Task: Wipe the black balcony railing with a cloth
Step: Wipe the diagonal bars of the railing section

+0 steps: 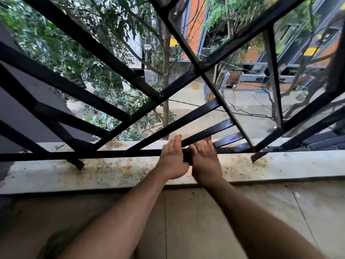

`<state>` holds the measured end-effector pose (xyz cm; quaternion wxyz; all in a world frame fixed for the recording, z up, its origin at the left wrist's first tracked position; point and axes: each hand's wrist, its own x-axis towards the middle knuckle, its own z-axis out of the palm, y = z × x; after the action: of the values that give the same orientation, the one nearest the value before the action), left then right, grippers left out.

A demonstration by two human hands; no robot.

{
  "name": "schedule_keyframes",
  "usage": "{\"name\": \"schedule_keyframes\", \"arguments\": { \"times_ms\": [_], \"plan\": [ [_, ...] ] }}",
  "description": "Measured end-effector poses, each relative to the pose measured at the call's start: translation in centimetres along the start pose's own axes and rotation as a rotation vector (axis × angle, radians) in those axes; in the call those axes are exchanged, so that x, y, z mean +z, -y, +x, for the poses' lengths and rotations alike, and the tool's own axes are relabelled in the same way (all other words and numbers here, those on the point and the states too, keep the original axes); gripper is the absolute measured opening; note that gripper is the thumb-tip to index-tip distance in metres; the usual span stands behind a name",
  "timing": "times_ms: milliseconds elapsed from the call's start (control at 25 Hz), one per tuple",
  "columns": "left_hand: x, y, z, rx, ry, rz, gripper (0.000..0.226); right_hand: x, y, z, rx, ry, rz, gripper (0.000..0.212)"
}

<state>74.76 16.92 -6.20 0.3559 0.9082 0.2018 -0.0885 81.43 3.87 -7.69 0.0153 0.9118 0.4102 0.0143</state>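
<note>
flanking a low bar of the railing (112,153), the left hand (172,161) and right hand (204,161) are released, fingers straight, palms facing each other.

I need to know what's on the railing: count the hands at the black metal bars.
2. The left hand and the right hand flank one slanted bar of the black metal balcony railing, left and right of it, fingers straight. Neither is hidden.

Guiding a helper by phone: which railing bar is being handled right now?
Find the stained concrete ledge under the black railing. Above its middle, one slanted glossy bar rises rightward. Only its lower end sits between the left hand and right hand.
</note>
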Motion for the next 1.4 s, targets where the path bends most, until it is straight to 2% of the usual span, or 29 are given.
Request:
{"name": "schedule_keyframes", "arguments": {
  "times_ms": [80, 160, 200, 240, 320, 360, 440, 520, 560, 640, 680, 720, 760, 840, 880, 960, 1040, 1080, 1160, 1240, 1280, 1400],
  "plan": [
    [-0.4, -0.3, -0.2, -0.011, 0.023, 0.013, 0.102, -2.8, -4.4, 0.2, -0.073, -0.113, -0.117, 0.037],
    [-1.0, -0.7, -0.9, -0.02, 0.05, 0.023, 0.099, -4.4, -8.0, -0.6, -0.04, -0.192, -0.278, 0.052],
    [-1.2, -0.8, -1.1, -0.021, 0.063, 0.02, 0.097, -4.7, -8.0, -1.0, -0.009, -0.181, -0.351, 0.053],
    [-1.4, -0.9, -1.3, -0.022, 0.075, 0.007, 0.096, -4.1, -6.7, -1.2, 0.061, -0.092, -0.364, 0.049],
    [-1.5, -0.8, -1.4, -0.042, 0.084, -0.056, 0.095, -1.5, -1.4, -0.6, 0.167, 0.089, -0.105, 0.048],
    [-1.5, -0.8, -1.6, -0.054, 0.093, -0.097, 0.095, -0.6, 1.0, -0.2, 0.154, 0.108, 0.004, 0.048],
    [-2.0, -0.8, -1.6, -0.059, 0.078, -0.159, 0.093, -0.4, 1.2, 0.4, 0.011, 0.084, 0.105, 0.049],
    [-2.8, -0.7, -1.7, -0.046, 0.096, -0.174, 0.091, -2.4, -4.0, -0.4, -0.206, -0.029, 0.005, 0.046],
    [-3.0, -0.5, -1.9, -0.056, 0.1, -0.194, 0.09, -3.9, -6.5, -1.1, -0.216, -0.043, -0.047, 0.043],
    [-3.3, -0.2, -2.5, -0.084, 0.105, -0.158, 0.087, -5.2, -8.0, -1.9, -0.06, -0.146, -0.032, 0.04],
    [-3.4, 0.0, -2.7, -0.116, 0.1, -0.083, 0.085, -4.2, -5.6, -1.7, 0.041, -0.118, 0.005, 0.039],
    [-3.4, 0.4, -2.6, -0.144, 0.092, 0.014, 0.084, -2.4, -2.2, -0.9, 0.121, -0.014, 0.081, 0.036],
    [-3.4, 0.8, -2.6, -0.153, 0.084, 0.107, 0.084, -0.7, 1.8, -0.2, 0.144, 0.052, 0.181, 0.032],
    [-3.8, 0.9, -2.6, -0.145, 0.055, 0.17, 0.078, 2.0, 5.0, 0.9, 0.017, 0.017, 0.352, 0.022],
    [-4.2, 0.6, -2.3, -0.149, 0.045, 0.154, 0.071, 1.1, 3.9, 1.6, -0.078, -0.01, 0.392, 0.02],
    [-4.2, 0.5, -2.5, -0.148, 0.043, 0.164, 0.06, -0.6, -1.5, 1.3, -0.216, -0.04, 0.198, 0.032],
    [-4.0, 1.3, -2.8, -0.12, 0.056, 0.247, 0.066, -2.1, -3.9, 0.7, -0.117, -0.048, 0.032, 0.049],
    [-4.1, 1.9, -2.8, -0.1, 0.067, 0.303, 0.072, -1.6, -2.8, 0.3, -0.01, -0.055, 0.04, 0.045],
    [-4.1, 3.4, -2.8, -0.1, 0.072, 0.388, 0.08, 0.8, 2.7, 0.7, 0.142, 0.024, 0.312, 0.03],
    [-4.4, 3.6, -2.5, -0.113, 0.053, 0.381, 0.082, 2.6, 5.7, 1.6, 0.076, -0.07, 0.599, 0.026],
    [-4.5, 3.3, -2.4, -0.122, 0.046, 0.37, 0.081, 2.5, 5.1, 1.6, 0.002, -0.091, 0.638, 0.027],
    [-4.5, 1.7, -2.5, -0.179, 0.035, 0.376, 0.071, 0.0, -0.2, 0.3, -0.248, -0.063, 0.218, 0.043]
  ]
}}
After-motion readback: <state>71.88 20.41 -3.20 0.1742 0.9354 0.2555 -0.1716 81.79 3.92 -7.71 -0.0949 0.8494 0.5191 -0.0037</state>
